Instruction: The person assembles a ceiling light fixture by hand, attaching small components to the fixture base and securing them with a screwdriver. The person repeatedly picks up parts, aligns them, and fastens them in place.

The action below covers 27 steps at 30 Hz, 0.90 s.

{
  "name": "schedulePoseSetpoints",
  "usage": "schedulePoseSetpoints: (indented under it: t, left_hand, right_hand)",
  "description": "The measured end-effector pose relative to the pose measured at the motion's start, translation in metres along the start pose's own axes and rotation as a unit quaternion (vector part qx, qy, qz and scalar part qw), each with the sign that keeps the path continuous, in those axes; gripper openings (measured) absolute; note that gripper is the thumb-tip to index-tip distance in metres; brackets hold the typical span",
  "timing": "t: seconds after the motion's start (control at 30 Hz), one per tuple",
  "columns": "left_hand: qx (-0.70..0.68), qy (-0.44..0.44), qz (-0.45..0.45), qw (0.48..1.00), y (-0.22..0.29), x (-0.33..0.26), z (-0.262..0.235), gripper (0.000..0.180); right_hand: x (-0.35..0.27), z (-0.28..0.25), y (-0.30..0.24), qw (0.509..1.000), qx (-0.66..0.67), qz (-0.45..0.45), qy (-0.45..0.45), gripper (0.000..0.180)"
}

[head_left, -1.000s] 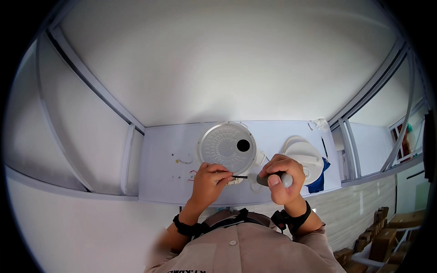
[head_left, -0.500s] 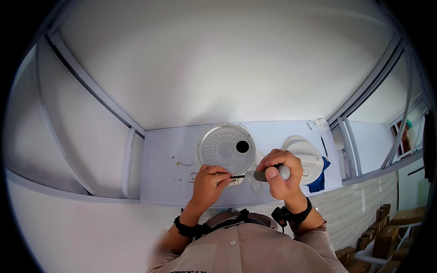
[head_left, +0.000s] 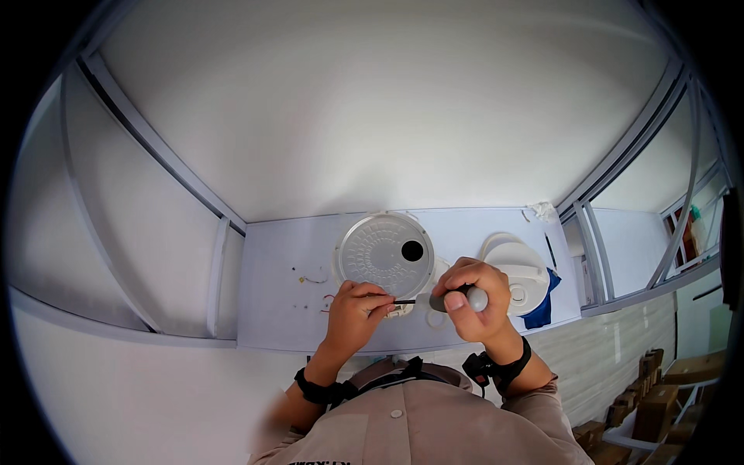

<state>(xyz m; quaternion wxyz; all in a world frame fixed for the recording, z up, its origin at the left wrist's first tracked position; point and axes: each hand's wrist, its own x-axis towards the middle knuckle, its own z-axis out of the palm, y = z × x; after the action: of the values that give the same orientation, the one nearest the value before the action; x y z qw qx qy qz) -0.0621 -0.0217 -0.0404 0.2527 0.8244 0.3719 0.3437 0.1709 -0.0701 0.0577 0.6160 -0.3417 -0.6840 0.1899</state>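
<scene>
My right hand (head_left: 479,301) wraps round the grey and black handle of a screwdriver (head_left: 459,301). Its dark shaft points left, across to my left hand (head_left: 358,311). The fingertips of that hand pinch together at the shaft's far end, so the tip is hidden. Just beyond both hands lies a round appliance part (head_left: 372,246), with a pale metal face, a pattern of small marks and one black round spot. A small white ring (head_left: 438,318) rests on the table below the screwdriver.
Right of my hands, a round white lid (head_left: 521,260) with a raised bar lies partly over a blue cloth (head_left: 547,304). A thin dark rod (head_left: 550,249) lies near the table's right edge. Small wired parts (head_left: 310,280) are scattered at left. Cardboard boxes (head_left: 657,407) stand at lower right.
My right hand and the screwdriver handle have shifted slightly left, with the handle turned a little. My left hand stays almost where it was.
</scene>
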Motion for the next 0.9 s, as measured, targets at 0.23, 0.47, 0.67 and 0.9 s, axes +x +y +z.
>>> schedulePoseSetpoints:
  t: [0.23, 0.47, 0.67, 0.9]
  left_hand:
    - [0.021, 0.002, 0.013, 1.000, 0.000, 0.000, 0.000, 0.013]
    - [0.054, -0.005, 0.042, 0.998, 0.006, 0.004, -0.007, 0.010]
    - [0.053, 0.014, 0.044, 0.998, 0.005, 0.006, -0.005, 0.009]
    - [0.079, 0.018, 0.051, 0.995, 0.001, 0.006, -0.002, 0.008]
  right_hand:
    - [0.014, 0.013, -0.013, 0.995, 0.031, 0.086, -0.041, 0.047]
    - [0.037, 0.017, -0.014, 0.960, -0.222, -0.110, -0.129, 0.058]
    - [0.045, 0.013, -0.022, 0.974, -0.072, -0.095, -0.195, 0.060]
    - [0.042, 0.009, -0.024, 0.977, -0.021, -0.022, -0.212, 0.046]
